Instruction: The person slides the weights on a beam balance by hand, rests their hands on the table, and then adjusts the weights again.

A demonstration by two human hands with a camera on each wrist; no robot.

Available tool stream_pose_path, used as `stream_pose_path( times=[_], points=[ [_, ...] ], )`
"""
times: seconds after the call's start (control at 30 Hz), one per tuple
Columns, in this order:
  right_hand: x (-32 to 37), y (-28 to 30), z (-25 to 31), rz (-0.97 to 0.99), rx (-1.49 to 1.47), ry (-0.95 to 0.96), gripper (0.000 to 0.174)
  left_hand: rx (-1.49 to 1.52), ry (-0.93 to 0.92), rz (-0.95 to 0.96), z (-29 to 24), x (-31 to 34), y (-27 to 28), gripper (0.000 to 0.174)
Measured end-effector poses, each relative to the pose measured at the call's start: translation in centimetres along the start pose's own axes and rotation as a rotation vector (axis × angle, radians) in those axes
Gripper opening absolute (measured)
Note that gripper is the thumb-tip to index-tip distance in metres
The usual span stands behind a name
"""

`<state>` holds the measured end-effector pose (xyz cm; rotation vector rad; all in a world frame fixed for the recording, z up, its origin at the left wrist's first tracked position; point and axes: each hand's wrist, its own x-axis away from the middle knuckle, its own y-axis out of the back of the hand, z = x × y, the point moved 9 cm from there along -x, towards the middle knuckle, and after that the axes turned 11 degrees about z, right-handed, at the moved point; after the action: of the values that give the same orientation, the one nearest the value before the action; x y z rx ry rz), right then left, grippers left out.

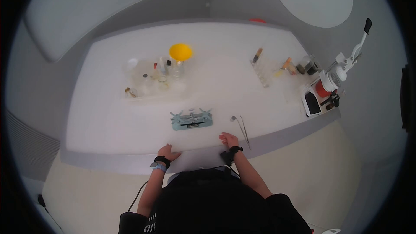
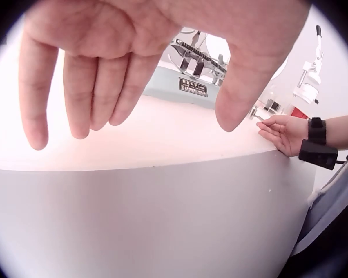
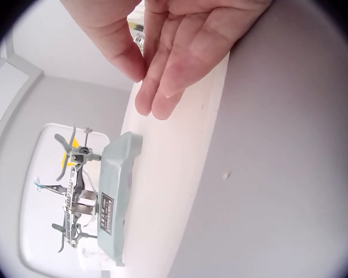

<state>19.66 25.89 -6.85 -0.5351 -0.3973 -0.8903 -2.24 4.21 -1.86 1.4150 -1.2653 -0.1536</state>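
A pale blue-green balance scale (image 1: 191,125) stands near the front of the white table, its beam and two forked arms on top; a dark label shows on its base (image 3: 117,191). My left hand (image 1: 167,152) is at the table's front edge, left of the scale. In the left wrist view that hand (image 2: 133,40) has straight fingers and a spread thumb, holding nothing. To the right of the scale, my right hand (image 1: 229,139) rests at the edge, its fingers (image 3: 182,58) loosely bent and empty. Long metal tweezers (image 1: 244,131) lie just beyond it.
A small round-headed metal tool (image 1: 233,118) lies beside the tweezers. Behind the scale, a clear tray (image 1: 151,99) holds bottles and jars, near a yellow bowl (image 1: 180,52). At right are a clear rack (image 1: 261,76), jars, and a white lever press (image 1: 342,71) beside a small black-topped device (image 1: 312,104).
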Motion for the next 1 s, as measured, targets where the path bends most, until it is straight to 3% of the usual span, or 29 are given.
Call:
stream_pose_path(
  times=[1.0],
  points=[
    [0.1, 0.0, -0.4, 0.028, -0.039, -0.081, 0.025, 0.116, 0.012, 0.103, 0.0, 0.0, 0.8, 0.069]
  ],
)
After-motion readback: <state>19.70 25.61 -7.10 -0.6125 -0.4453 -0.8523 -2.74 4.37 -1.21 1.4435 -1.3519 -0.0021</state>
